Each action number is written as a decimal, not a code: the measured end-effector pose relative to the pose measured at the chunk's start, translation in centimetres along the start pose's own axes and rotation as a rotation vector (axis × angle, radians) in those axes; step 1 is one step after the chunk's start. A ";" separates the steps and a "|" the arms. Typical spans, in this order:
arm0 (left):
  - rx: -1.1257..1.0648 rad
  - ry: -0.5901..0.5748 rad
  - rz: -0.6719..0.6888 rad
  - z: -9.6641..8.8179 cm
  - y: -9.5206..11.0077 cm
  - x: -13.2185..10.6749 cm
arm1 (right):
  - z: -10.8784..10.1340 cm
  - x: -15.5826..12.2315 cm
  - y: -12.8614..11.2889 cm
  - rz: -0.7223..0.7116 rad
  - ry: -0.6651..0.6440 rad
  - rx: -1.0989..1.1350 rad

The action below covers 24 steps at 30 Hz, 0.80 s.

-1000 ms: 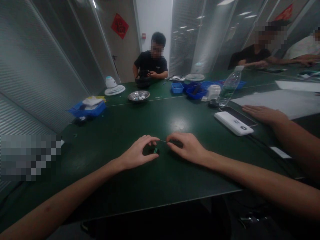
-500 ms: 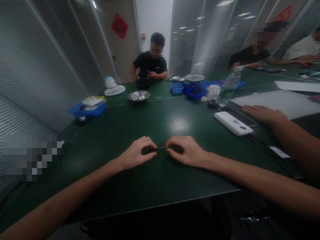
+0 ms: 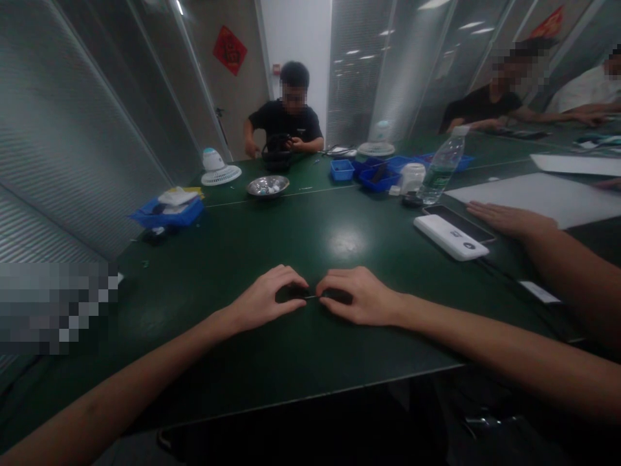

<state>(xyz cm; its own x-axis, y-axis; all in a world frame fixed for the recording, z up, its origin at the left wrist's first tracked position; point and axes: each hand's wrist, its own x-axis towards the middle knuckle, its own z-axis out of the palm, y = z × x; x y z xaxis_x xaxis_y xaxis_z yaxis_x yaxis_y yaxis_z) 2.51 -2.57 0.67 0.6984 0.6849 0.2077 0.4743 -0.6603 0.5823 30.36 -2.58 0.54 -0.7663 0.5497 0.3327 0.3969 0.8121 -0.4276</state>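
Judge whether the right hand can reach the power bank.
Likely yes: nothing seems to stand between the right hand and the white power bank, though that hand seems to hold a thin rod.

Green table [image 3: 272, 236] with metal bowl [image 3: 266, 195], plastic bottle [image 3: 440, 169]
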 end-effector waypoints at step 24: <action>0.584 0.257 -0.389 -16.1 -21.1 -10.8 | -0.5 0.0 -0.2 -0.022 0.034 0.056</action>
<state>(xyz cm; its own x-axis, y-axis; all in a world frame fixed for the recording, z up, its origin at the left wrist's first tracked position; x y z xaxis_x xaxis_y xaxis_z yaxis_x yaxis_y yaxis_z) -23.63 8.93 -1.15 0.3087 0.9056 0.2909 0.9190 -0.3628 0.1542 30.55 -2.68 1.01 -0.7567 0.5388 0.3702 0.3504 0.8123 -0.4662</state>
